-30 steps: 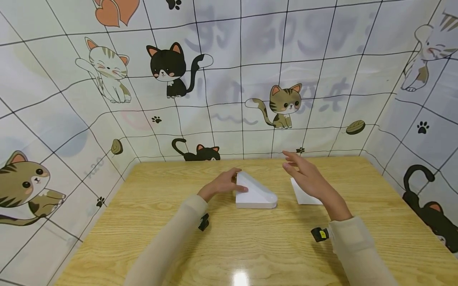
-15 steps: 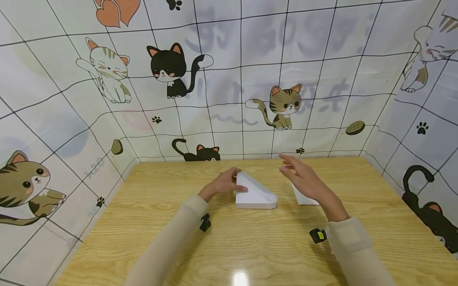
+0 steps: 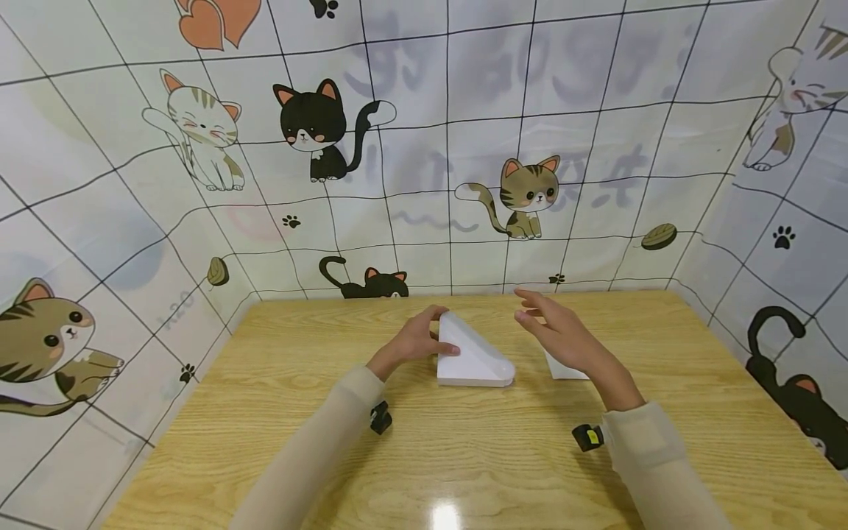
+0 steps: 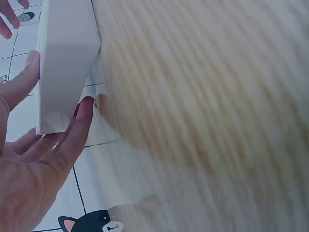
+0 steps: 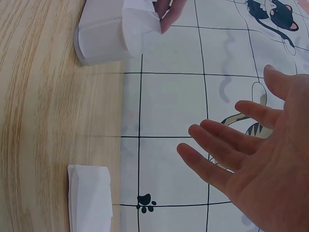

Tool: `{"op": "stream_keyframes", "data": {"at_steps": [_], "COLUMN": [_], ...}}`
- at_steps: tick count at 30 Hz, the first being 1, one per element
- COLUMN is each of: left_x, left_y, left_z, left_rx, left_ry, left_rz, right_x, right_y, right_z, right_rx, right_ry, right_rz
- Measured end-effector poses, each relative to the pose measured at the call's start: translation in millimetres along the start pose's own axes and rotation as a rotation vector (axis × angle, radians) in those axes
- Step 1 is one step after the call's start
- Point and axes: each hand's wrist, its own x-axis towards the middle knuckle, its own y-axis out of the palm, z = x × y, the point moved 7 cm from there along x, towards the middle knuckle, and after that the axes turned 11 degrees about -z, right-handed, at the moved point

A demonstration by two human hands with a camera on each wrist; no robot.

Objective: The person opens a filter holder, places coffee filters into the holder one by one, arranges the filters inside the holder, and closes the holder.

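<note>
A white triangular box [image 3: 472, 362] with one rounded corner is at the middle of the table. My left hand [image 3: 416, 338] grips its left end, thumb on the top face and fingers round the back edge. Seen from the left wrist, the box's plain side wall [image 4: 67, 63] lies between thumb and fingers. My right hand [image 3: 559, 333] hovers to the right of the box, fingers spread and holding nothing. Below that hand lies a small stack of folded white paper [image 5: 91, 198], partly hidden by it in the head view. The box's rounded end [image 5: 102, 41] looks partly translucent in the right wrist view.
The wood-grain table [image 3: 424, 449] runs back to a sheet wall [image 3: 424, 147] printed with cartoon cats and grid lines. Similar walls stand at both sides. Each wrist carries a small black camera [image 3: 588, 437].
The far corner of the box has risen slightly with my left hand. My right hand has drifted a little left towards the box, covering more of the paper stack.
</note>
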Motion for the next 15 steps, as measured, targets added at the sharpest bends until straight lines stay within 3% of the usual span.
{"op": "stream_keyframes", "data": {"at_steps": [9, 15], "left_x": [-3.8, -5.3], "left_y": [-0.7, -0.5], "left_z": [-2.5, -2.9], "left_rx": [-0.044, -0.083], "left_ry": [0.022, 0.026], "left_rz": [-0.066, -0.075], "right_x": [-0.5, -0.3], "right_y": [0.4, 0.8], "right_z": [0.2, -0.4], "right_rx": [-0.009, -0.022], "right_ry": [0.004, -0.002], "right_rz": [-0.002, 0.0]}}
